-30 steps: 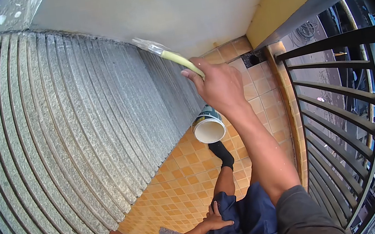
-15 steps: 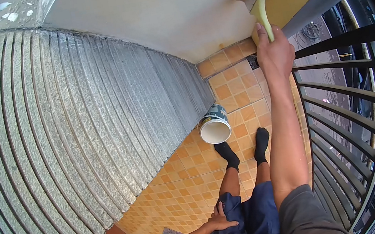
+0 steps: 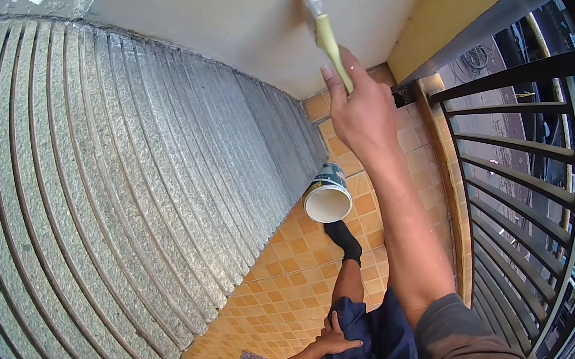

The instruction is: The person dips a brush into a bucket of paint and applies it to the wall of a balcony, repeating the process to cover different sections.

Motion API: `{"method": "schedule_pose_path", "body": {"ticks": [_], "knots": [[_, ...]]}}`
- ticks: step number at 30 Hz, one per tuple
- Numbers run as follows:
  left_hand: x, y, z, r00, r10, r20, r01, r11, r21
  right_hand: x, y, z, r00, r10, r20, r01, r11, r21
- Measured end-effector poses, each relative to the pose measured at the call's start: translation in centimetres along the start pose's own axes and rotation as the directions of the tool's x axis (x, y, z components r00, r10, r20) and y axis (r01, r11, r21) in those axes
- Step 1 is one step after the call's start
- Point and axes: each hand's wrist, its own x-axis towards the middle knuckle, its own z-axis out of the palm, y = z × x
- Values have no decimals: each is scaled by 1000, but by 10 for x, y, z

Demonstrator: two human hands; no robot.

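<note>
My right hand (image 3: 363, 105) is closed round the pale yellow handle of a paintbrush (image 3: 327, 36). The bristles, whitish with paint, are against or very near the light wall (image 3: 227, 25); the exact contact cannot be made out. My left hand (image 3: 336, 337) rests on the dark blue shorts (image 3: 381, 333) at my thigh, its fingers a little apart and holding nothing. Below the wall, a bucket (image 3: 328, 199) with whitish paint inside stands on the orange tiled floor, just beyond my foot in a black sock.
A grey ribbed wall (image 3: 151, 163) runs along the left, close beside the bucket. On the right stands a black metal railing (image 3: 521, 152) on a tiled ledge. A yellow wall section (image 3: 469, 0) meets the light wall at the upper right.
My right hand and the brush have moved left across the wall, and the brush has turned so its bristles look narrower. My right forearm now hides one foot. My left hand stays on my thigh.
</note>
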Motion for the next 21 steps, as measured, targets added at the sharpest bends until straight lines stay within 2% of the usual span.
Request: {"method": "schedule_pose_path", "body": {"ticks": [1,4,7,10,13,18,21], "knots": [[-1,0,-3,1000,6,-6,-6,1000,-8,-3,-1,-7,997,7,82,-6,1000,-6],[-4,1,-8,1000,9,-18,-9,1000,-13,-9,6,-14,981,-156,111,158,987,-9],[-4,3,-11,999,-2,-33,2,1000,14,1,7,-13,986,-145,78,152,983,-98],[-6,7,-15,999,-11,-51,12,1000,24,42,29,-38,996,11,-90,-19,996,-89],[-10,15,-23,999,-25,-27,26,999,45,51,48,-39,982,-3,-188,-29,985,-168],[-14,20,-24,998,-56,-10,56,998,41,63,52,-62,964,98,-245,-141,976,-165],[-5,8,-12,999,-12,-46,11,1000,-18,64,55,-70,954,151,-258,-191,972,-134]]}}
